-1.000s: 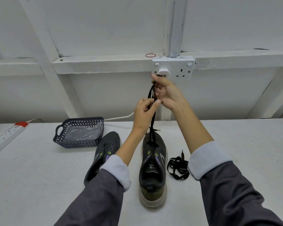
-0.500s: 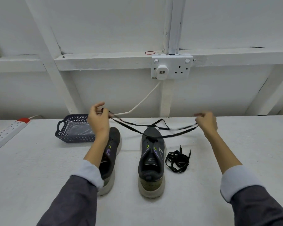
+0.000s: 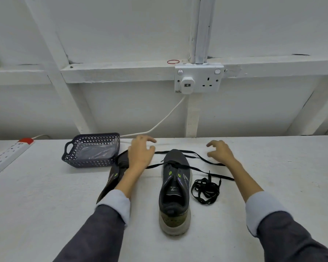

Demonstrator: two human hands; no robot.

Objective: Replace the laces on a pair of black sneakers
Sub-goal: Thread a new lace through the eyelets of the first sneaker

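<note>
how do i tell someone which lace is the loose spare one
Start at the white wall socket and drop down to the right-hand sneaker on the table. The spare lace lies just right of it. Unlike the threaded lace stretched sideways from that sneaker, it is a tangled black heap, tied to nothing.

You have one view only, from the wide-angle camera worn on your head. It looks forward and down over the white tabletop (image 3: 45, 205) and faces the white panelled wall (image 3: 121, 35) that rises behind the far edge. It sits near: your dark grey sleeves (image 3: 95, 235) come in from the bottom of the frame. The black mesh sneaker with the pale sole (image 3: 175, 163) lies mid-frame, heel towards you. The tabletop's near edge falls outside the frame.
</note>
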